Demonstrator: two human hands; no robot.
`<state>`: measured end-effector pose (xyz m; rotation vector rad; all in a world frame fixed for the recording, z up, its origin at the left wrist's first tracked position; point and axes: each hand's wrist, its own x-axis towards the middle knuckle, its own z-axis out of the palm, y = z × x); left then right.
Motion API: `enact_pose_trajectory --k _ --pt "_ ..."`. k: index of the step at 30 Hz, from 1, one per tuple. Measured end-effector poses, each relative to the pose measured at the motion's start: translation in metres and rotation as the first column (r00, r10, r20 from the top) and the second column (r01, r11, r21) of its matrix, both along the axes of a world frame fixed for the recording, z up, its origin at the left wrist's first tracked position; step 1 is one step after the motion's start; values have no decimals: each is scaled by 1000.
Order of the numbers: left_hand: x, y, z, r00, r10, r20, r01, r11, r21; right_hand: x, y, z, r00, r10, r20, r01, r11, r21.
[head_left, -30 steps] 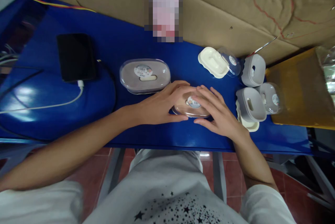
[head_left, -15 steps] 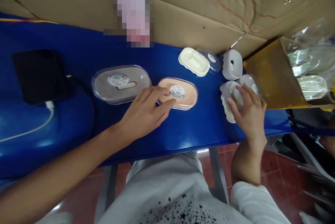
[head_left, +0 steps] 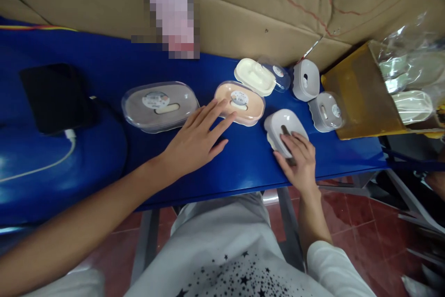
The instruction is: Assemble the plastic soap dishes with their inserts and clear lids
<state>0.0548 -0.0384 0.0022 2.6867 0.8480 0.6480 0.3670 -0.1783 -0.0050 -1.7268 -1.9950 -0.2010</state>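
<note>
Steady the grey box (head_left: 289, 123) by its sides and guide it gently along the bench (head_left: 236, 165); that should keep it level. The right hand (head_left: 298, 160) lies over it, but whether it pinches I cannot tell. The left hand (head_left: 194, 145) is spread at the peach box (head_left: 255, 107). The grey box, near right, looks glossy and rounded, with a dark slot (head_left: 284, 129).

A short-sleeved shirt (head_left: 212, 246), perhaps white, with scattered dark stars (head_left: 244, 281) of mixed sizes.
</note>
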Motion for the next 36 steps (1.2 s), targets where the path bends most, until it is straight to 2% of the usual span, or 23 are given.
enact_pose_trajectory --k 3,6,8,10,15,18,22,26,29,31,33,36 --pt "-1 1 -5 999 -22 30 22 1000 5 -17 -4 4 981 193 -22 -194 980 -47" --pt "-1 0 -3 982 -154 108 151 988 35 -28 -2 6 935 352 -52 -355 932 -79" --pt "-1 -2 1 958 -241 155 239 971 30 -29 -1 6 911 405 -83 -410 909 -68" --pt "-1 -4 5 946 -274 172 274 961 21 -22 -4 7 913 392 -115 -398 917 -31" --pt "-1 -10 6 953 -288 97 285 958 41 -2 -23 7 951 265 -162 -265 964 24" --pt "0 -12 4 951 -306 52 304 952 43 -7 -28 6 947 287 -147 -298 953 -61" --pt "2 -10 2 946 -322 32 321 947 34 -25 -19 3 914 374 -158 -400 895 -198" --pt "-1 -5 1 942 -334 42 335 942 -11 -32 -1 10 869 464 -174 -494 835 -242" --pt "-3 -2 3 943 -332 34 333 943 -25 -19 23 25 828 527 -193 -558 806 -197" --pt "-4 -3 5 942 -334 6 334 942 -7 -3 50 37 831 499 -244 -540 829 -143" --pt "-4 -3 7 943 -332 -24 332 943 23 14 85 43 882 396 -257 -436 891 -125" --pt "-5 -3 10 946 -322 -34 324 945 43 32 135 35 959 257 -121 -275 946 -171"
